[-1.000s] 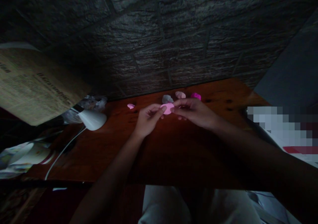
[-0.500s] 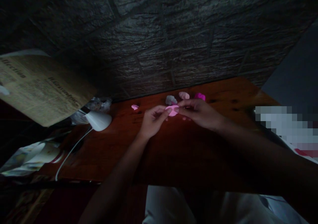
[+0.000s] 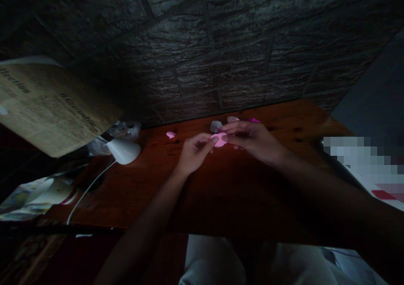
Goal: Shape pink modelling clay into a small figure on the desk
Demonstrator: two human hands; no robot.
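Note:
A flattened pink disc [image 3: 220, 140], which looks like soft modelling clay, is held above the wooden table [image 3: 221, 192]. My left hand [image 3: 194, 152] pinches its left side, thumb on top. On the other side my right hand [image 3: 255, 139] grips it between thumb and fingers. Just behind the hands lie a whitish lump [image 3: 216, 126], a pale pink lump [image 3: 232, 119] and a bright magenta lump [image 3: 254, 120], the last two partly covered by my right hand. A small pink piece [image 3: 171, 134] sits apart to the left.
A white cone-shaped lamp head [image 3: 124, 151] with a white cable [image 3: 90, 188] stands at left, near crumpled clear plastic [image 3: 124, 130] and a printed brown paper bag [image 3: 53, 108]. A whitish cup [image 3: 55, 191] lies at the left edge. A stone-patterned wall [image 3: 189, 53] rises behind the table.
The view has shifted slightly. Both hands stay on the pink disc; my right fingers have lifted a little and now cover more of the pale pink and magenta lumps.

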